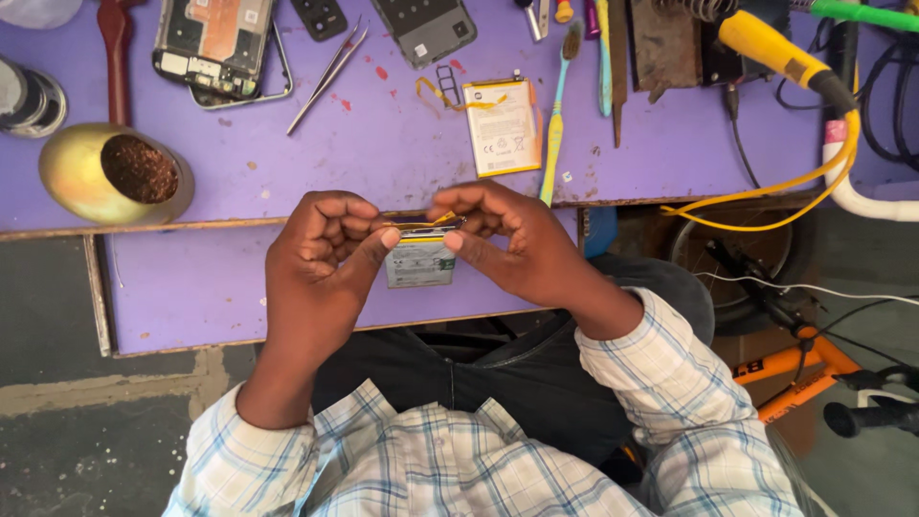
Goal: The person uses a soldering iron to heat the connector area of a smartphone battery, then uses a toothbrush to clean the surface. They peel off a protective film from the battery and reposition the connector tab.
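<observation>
My left hand [321,254] and my right hand [507,239] meet over the front edge of a purple workbench [383,144]. Together they pinch a flat phone battery [419,260] with a white label and a thin yellow strip along its top edge. My fingertips grip that top edge from both sides; the battery's lower part hangs in view between my thumbs. A second white battery [502,126] with a yellow tab lies flat on the bench just beyond my hands.
An opened phone body [215,43], tweezers [325,72], a dark back cover [426,29], a toothbrush [557,105] and a yellow soldering iron [775,48] with yellow cable lie on the bench. A gold bowl of brown wool [115,172] stands left. An orange bicycle frame [804,369] is at right.
</observation>
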